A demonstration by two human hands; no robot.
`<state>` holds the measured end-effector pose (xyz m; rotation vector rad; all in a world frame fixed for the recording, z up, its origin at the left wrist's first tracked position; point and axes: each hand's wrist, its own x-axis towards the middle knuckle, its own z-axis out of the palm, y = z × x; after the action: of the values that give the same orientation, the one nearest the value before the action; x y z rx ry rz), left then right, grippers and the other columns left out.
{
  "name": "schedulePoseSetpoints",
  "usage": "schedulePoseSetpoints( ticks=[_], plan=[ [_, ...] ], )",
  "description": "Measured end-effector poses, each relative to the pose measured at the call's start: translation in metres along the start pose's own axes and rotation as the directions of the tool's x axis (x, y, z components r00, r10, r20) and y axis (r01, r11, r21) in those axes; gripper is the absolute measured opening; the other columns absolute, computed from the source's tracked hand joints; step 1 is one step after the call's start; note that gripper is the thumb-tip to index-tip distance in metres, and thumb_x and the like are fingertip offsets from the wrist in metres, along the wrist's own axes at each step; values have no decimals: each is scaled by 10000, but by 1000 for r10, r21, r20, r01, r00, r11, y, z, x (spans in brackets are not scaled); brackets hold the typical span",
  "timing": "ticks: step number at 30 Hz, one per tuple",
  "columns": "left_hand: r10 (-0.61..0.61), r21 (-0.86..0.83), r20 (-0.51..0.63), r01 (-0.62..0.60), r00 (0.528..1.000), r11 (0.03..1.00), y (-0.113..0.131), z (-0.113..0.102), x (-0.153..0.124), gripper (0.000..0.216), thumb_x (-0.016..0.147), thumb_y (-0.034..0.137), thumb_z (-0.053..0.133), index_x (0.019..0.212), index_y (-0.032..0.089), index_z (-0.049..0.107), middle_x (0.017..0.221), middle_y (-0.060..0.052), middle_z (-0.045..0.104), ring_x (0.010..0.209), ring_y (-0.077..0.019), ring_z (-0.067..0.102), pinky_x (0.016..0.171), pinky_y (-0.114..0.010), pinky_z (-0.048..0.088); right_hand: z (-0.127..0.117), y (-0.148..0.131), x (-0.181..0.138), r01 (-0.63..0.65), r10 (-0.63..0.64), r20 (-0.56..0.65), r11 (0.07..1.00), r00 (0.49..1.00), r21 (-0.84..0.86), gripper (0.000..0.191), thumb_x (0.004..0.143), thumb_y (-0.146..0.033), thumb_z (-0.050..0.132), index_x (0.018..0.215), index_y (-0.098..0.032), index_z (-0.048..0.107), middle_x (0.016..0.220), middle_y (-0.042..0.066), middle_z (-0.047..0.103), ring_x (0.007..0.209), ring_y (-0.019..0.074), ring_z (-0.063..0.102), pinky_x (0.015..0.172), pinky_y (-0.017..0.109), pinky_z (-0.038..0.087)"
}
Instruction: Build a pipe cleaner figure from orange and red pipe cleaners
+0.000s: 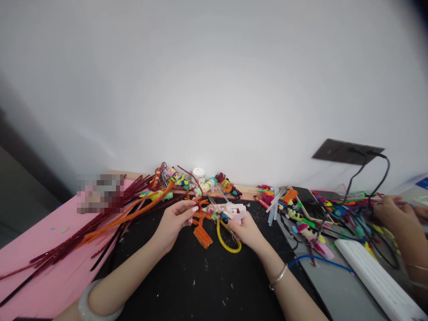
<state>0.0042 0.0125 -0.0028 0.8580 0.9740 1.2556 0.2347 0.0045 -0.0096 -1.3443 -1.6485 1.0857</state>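
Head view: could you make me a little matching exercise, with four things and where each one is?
Things:
1. pale pink tool
2. white power strip
3. dark socket panel
4. white jar

Places:
A. mounted on the wall
B. lower right of the picture
C. standing near the wall's foot
D. in the right hand

Pairs: 1-D, 2-B, 3-A, 4-C

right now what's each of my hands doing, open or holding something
Left hand: closed, fingers pinching the orange and dark red fuzzy craft.
Right hand: closed, holding the pink glue gun.
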Motion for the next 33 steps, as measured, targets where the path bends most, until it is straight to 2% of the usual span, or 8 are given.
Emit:
schedulePoseSetpoints(
  ticks=[3,12,20,27,33],
  plan=[
    [12,44,7,-12,1000,999,0,0,-1,318,606,331,865,839,157,737,608,42,606,509,-63,498,511,-180,412,0,4,2,2,-1,-40,999,999,45,187,732,-351,614,681,-191,532,452,-65,481,375,90,420,380,201,330],
    [25,132,36,-29,999,991,-1,1,-1,301,622,336,841,833,148,736,641,21,635,509,-73,506,522,-204,433,0,10,2,-44,44,-11,997,999,58,140,725,-311,605,707,-185,548,440,-65,479,373,88,415,382,195,330],
    [26,98,19,-28,999,995,0,1,-1,315,603,350,849,824,156,738,621,31,610,503,-81,486,517,-215,418,0,9,1,-43,44,-2,996,999,82,161,729,-309,613,796,-165,587,443,-75,478,370,84,404,378,190,323],
    [30,68,7,-31,1000,997,1,1,-1,311,610,348,853,834,164,741,625,34,601,505,-79,475,512,-207,389,1,10,1,-50,50,-9,997,999,51,136,733,-295,624,694,-182,558,453,-65,483,379,80,407,393,194,334],
    [19,37,5,-19,1000,999,0,1,-2,317,609,342,863,840,160,744,602,42,582,510,-71,461,512,-196,371,2,10,0,-51,51,-4,998,999,24,145,738,-299,624,683,-184,554,448,-66,476,385,86,412,391,197,319]
  ],
)
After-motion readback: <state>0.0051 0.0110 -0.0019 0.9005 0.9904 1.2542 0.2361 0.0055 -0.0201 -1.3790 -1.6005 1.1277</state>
